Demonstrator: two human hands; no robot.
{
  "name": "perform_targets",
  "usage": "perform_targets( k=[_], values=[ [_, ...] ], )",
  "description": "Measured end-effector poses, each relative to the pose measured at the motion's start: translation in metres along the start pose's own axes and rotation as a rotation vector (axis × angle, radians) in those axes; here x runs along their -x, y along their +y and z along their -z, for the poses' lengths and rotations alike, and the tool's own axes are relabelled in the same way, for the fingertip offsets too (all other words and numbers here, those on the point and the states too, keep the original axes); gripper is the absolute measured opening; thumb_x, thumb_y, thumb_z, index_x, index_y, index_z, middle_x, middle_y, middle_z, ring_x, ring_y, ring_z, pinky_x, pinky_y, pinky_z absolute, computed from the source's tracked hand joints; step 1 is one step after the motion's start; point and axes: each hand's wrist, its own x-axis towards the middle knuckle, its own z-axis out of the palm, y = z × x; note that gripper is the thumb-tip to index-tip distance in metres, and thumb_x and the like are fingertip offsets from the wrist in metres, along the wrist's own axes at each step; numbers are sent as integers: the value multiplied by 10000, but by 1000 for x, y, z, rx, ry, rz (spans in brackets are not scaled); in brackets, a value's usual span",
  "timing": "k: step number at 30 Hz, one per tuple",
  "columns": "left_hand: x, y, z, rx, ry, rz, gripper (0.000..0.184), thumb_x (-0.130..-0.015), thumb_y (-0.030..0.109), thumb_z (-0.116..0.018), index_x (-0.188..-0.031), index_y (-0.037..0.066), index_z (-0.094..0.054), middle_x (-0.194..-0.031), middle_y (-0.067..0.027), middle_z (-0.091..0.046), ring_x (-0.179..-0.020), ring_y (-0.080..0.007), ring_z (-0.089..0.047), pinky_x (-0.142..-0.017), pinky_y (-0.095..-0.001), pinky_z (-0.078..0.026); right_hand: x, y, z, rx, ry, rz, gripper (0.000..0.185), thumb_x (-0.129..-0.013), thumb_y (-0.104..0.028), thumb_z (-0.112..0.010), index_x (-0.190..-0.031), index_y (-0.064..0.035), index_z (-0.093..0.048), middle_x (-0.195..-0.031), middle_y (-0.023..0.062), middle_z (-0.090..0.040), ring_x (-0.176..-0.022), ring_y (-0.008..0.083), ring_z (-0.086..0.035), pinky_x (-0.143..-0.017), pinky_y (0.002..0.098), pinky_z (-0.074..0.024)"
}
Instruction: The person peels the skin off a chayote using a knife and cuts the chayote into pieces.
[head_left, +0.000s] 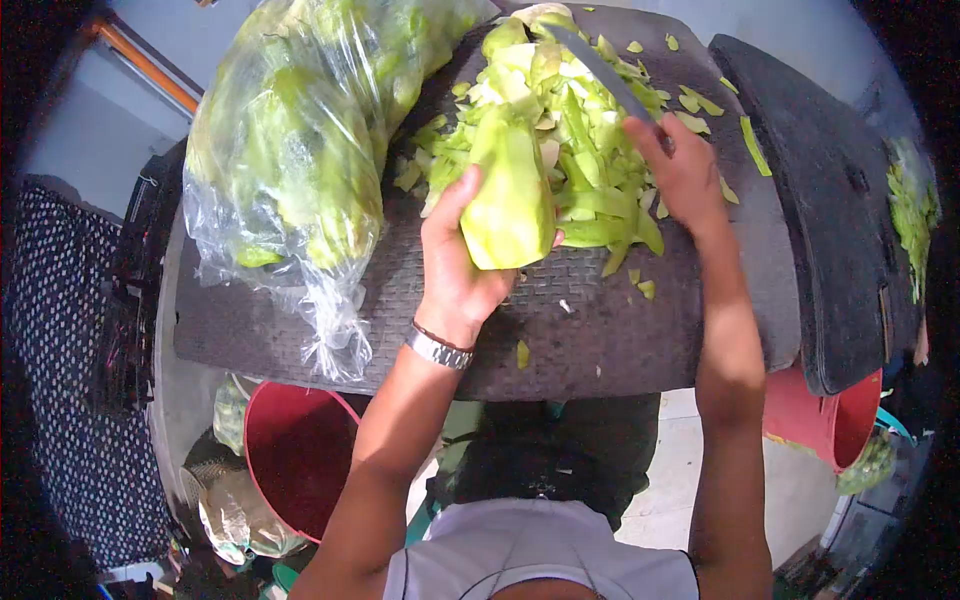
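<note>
A large pale green peeled fruit (pixel 507 200) rests in my left hand (pixel 458 255), its thumb along one side and fingers wrapped beneath. My right hand (pixel 683 172) grips the handle of a knife (pixel 605 75), whose long blade points up and left, over the peelings and apart from the fruit. A heap of green peelings (pixel 590 165) lies behind and beside the fruit on the dark textured tabletop (pixel 450 345). To the left of my left hand sits a clear plastic bag (pixel 290 170) full of green produce, its end twisted.
A red bucket (pixel 300 455) stands below the table at the left, and another red bucket (pixel 825 415) at the right. A dark board (pixel 815 200) is at the table's right side. Bagged items (pixel 240 510) lie on the floor at the left.
</note>
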Motion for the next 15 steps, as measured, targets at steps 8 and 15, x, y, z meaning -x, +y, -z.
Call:
perform_targets(
  k=[8, 15],
  values=[
    [2, -12, 5, -192, -265, 317, 818, -827, 375, -675, -1486, -40, -425, -1314, -282, -611, -1088, -452, -673, -846, -555, -617, 12, -28, -17, -87, 91, -166, 762, -762, -750, -733, -876, 0, -654, -822, 195, -698, -799, 335, -698, -763, 446, -543],
    [3, -12, 0, -27, -146, 243, 628, -917, 325, -615, -1425, -28, -508, -1263, -198, -676, -1084, -332, -697, -962, -494, -566, 5, -17, -1, -167, 132, -158, 697, -825, -685, -726, -900, 5, -666, -792, 185, -695, -753, 318, -688, -735, 430, -536]
  ],
)
